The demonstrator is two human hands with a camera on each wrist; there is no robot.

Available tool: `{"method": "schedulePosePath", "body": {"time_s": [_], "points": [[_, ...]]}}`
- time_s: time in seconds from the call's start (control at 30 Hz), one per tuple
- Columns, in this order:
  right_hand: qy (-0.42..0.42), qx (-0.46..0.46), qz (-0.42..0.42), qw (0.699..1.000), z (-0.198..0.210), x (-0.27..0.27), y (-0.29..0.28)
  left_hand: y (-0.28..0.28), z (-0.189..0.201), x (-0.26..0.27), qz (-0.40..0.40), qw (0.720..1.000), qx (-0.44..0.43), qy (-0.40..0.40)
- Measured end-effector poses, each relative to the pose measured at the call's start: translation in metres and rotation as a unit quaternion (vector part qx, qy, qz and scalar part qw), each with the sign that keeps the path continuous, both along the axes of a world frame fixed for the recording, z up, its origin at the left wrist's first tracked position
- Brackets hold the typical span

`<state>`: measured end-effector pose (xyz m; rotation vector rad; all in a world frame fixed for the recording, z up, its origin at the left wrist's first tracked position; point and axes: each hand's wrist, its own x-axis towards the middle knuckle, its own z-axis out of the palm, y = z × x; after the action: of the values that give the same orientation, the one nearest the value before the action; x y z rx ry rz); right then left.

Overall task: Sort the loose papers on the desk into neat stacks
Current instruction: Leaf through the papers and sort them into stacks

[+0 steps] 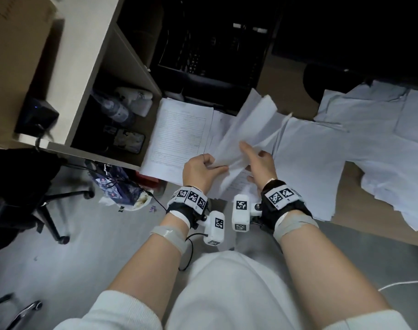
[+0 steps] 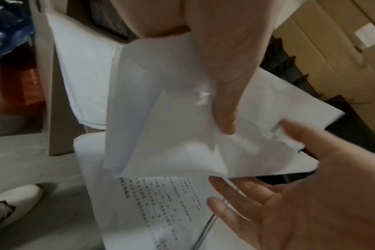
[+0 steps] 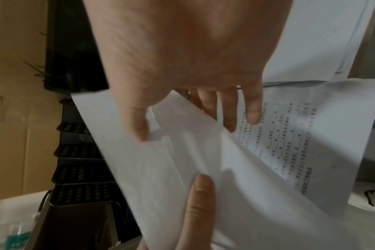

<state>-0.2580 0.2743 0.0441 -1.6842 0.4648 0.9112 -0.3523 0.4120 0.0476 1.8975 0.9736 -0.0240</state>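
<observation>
Lifted sheets (image 1: 247, 129) held above desk (image 1: 296, 94), w/ left hand (image 1: 200, 171) pinching lower corner, thumb on top. Right hand (image 1: 259, 163) at same sheets, fingers spread and mostly straight, not clamped. Printed form stack (image 1: 179, 136) flat on desk, left of lifted sheets. Loose pile (image 1: 370, 148) spread right of lifted sheets. Black mesh tray (image 1: 212, 51) behind lifted sheets.
</observation>
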Motion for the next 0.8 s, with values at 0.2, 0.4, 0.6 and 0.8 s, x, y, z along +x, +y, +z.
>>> {"method": "schedulePosePath", "body": {"time_s": [0.2, 0.4, 0.6, 0.8], "points": [[0.036, -0.010, -0.126, 0.991, -0.002, 0.002, -0.012, 0.008, 0.005, -0.008, 0.029, 0.998, -0.053, -0.008], [-0.055, -0.039, -0.084, 0.994, -0.014, -0.001, -0.027, 0.022, 0.004, -0.018, 0.130, 0.988, -0.069, -0.037], [-0.037, 0.018, -0.059, 0.997, -0.006, -0.004, -0.029, 0.008, 0.012, -0.008, 0.095, 0.981, -0.163, -0.041], [0.049, -0.007, -0.071, 0.996, -0.025, 0.003, -0.051, -0.015, 0.012, 0.003, 0.007, 0.984, -0.169, -0.064]]}}
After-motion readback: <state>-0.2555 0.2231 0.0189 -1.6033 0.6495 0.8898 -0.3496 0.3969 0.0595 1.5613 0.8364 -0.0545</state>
